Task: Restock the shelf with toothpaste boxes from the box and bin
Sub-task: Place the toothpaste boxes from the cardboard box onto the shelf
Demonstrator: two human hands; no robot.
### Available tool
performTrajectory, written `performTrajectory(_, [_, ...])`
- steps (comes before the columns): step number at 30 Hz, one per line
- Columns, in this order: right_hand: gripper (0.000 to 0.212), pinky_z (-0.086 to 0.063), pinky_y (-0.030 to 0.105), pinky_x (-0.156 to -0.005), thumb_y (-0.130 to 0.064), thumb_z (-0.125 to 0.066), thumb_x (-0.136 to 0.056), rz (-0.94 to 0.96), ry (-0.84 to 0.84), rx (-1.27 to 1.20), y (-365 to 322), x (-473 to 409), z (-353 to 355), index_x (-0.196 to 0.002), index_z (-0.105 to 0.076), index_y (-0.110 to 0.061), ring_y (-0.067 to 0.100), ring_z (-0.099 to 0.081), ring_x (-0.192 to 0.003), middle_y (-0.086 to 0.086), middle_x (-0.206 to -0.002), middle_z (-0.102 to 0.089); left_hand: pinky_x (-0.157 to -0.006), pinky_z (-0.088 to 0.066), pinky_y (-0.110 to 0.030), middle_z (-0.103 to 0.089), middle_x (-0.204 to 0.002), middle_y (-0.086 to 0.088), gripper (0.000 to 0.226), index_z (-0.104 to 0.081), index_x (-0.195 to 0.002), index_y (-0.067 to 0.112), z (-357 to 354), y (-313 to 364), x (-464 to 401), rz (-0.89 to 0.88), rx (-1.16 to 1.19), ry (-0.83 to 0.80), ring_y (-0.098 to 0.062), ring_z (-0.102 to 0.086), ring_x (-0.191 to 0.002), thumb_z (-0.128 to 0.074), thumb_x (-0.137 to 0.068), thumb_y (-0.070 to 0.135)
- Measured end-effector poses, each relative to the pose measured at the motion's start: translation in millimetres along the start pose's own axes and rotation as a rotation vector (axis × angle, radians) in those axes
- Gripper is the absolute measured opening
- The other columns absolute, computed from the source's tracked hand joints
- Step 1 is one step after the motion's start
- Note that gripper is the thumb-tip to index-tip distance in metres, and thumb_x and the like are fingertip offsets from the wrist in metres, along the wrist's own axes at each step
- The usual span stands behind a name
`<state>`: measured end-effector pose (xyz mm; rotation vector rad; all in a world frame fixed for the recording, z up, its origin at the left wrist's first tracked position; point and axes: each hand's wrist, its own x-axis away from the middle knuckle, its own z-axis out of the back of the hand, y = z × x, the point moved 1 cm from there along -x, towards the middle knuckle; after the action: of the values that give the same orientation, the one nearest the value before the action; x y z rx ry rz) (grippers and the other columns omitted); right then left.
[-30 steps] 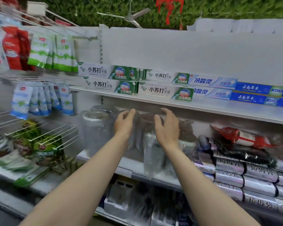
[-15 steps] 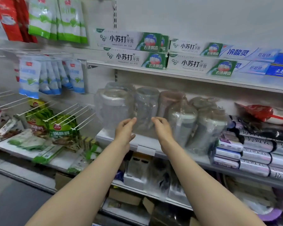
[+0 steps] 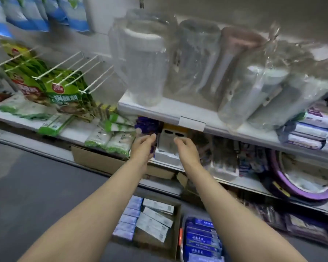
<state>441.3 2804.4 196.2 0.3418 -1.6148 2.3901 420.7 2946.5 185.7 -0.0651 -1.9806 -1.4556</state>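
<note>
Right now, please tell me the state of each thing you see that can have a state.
Left hand: empty, fingers relaxed, held in the air.
Right hand: empty, fingers loosely curled.
Cardboard box: on the floor, open, toothpaste boxes inside.
Bin: on the floor, open, holding blue boxes.
Clear jugs: upright on the shelf, wrapped in plastic.

- Brown cardboard box (image 3: 175,224) of pale toothpaste boxes (image 3: 155,220) sits on the floor, left of the bin (image 3: 182,241) of blue toothpaste boxes (image 3: 202,241).
- Clear plastic-wrapped jugs (image 3: 146,59) stand on the white shelf (image 3: 178,110) above.
</note>
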Motion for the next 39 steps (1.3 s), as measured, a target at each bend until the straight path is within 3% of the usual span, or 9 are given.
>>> performTrajectory(8, [0.028,-0.033,0.023,-0.08,-0.031,-0.059,-0.099,-0.245,-0.092,0.074,155.2,-31.4,-46.7,-0.119,-0.066,-0.013,0.018,-0.056,-0.104,0.001,-0.11,-0.064,-0.087,-0.049,-0.037,-0.064,-0.115,-0.004,0.026,-0.063,-0.112,0.018,38.9,-153.5,-58.8,0.254,-0.062,0.145,-0.018,-0.057,-0.099,-0.069,-0.093,0.035])
performTrajectory(11, [0.028,-0.039,0.027,-0.087,-0.033,-0.06,-0.098,-0.332,-0.107,0.113,227.9,-39.9,-62.6,-0.114,-0.068,-0.012,0.022,-0.059,-0.111,0.006,-0.116,-0.069,-0.086,-0.049,-0.036,-0.06,-0.121,-0.006,0.018,-0.064,-0.103,0.021,55.7,-221.4,-76.9,0.395,-0.042,0.18,-0.023,-0.057,-0.11,-0.069,-0.094,0.034])
performTrajectory(14, [0.02,-0.042,0.032,-0.098,-0.031,-0.06,-0.097,-0.429,-0.136,0.147,302.2,-49.5,-79.7,-0.106,-0.069,-0.016,0.025,-0.059,-0.116,0.007,-0.117,-0.069,-0.087,-0.05,-0.034,-0.06,-0.129,-0.004,0.034,-0.064,-0.12,0.019,68.1,-292.1,-94.2,0.467,-0.049,0.203,-0.024,-0.057,-0.117,-0.07,-0.092,0.038])
performTrajectory(17, [0.032,-0.04,0.028,-0.092,-0.035,-0.058,-0.096,-0.517,-0.163,0.161,365.6,-56.9,-96.2,-0.12,-0.068,-0.017,0.025,-0.059,-0.117,0.005,-0.124,-0.067,-0.081,-0.051,-0.03,-0.064,-0.12,-0.004,0.034,-0.065,-0.118,0.018,75.5,-355.7,-109.1,0.541,-0.041,0.261,-0.02,-0.06,-0.107,-0.071,-0.091,0.038])
performTrajectory(20, [0.036,-0.037,0.026,-0.083,-0.038,-0.056,-0.098,-0.605,-0.182,0.193,426.8,-68.7,-113.1,-0.127,-0.066,-0.017,0.026,-0.059,-0.114,0.007,-0.127,-0.066,-0.068,-0.051,-0.027,-0.067,-0.094,-0.001,0.03,-0.065,-0.117,0.013,80.5,-407.8,-126.4,0.58,-0.07,0.272,-0.015,-0.063,-0.084,-0.068,-0.094,0.033])
performTrajectory(23, [0.038,-0.034,0.025,-0.085,-0.041,-0.053,-0.1,-0.634,-0.224,0.244,482.8,-83.8,-129.5,-0.127,-0.066,-0.018,0.025,-0.057,-0.115,0.009,-0.132,-0.063,-0.064,-0.048,-0.027,-0.064,-0.089,0.003,0.025,-0.063,-0.114,0.013,87.6,-459.9,-150.8,0.617,-0.065,0.279,-0.009,-0.06,-0.078,-0.066,-0.096,0.03])
performTrajectory(28, [0.035,-0.031,0.015,-0.066,-0.037,-0.045,-0.106,-0.656,-0.256,0.21,548.9,-114.8,-154.6,-0.132,-0.059,-0.018,0.015,-0.049,-0.099,0.001,-0.111,-0.055,-0.081,-0.05,-0.033,-0.066,-0.097,-0.003,0.032,-0.063,-0.111,0.01,99.0,-540.1,-192.9,0.641,-0.11,0.278,-0.014,-0.06,-0.083,-0.066,-0.095,0.037])
performTrajectory(35, [0.05,-0.049,0.037,-0.091,-0.064,-0.04,-0.097,-0.505,-0.347,0.307,654.6,-153.0,-205.0,-0.128,-0.062,-0.03,0.022,-0.061,-0.111,0.0,-0.124,-0.064,-0.104,-0.047,-0.042,-0.059,-0.134,-0.006,0.061,-0.051,-0.137,0.007,110.8,-658.5,-255.7,0.614,-0.23,0.298,-0.026,-0.056,-0.12,-0.066,-0.092,0.045])
performTrajectory(39, [0.08,-0.037,0.045,-0.112,-0.076,-0.026,-0.079,-0.385,-0.324,0.486,714.2,-181.7,-220.0,-0.13,-0.061,-0.025,0.028,-0.049,-0.129,0.004,-0.137,-0.059,-0.111,-0.041,-0.055,-0.05,-0.148,0.0,0.103,-0.034,-0.153,0.029,115.9,-714.2,-274.2,0.651,-0.108,0.328,-0.03,-0.047,-0.135,-0.075,-0.068,0.07])
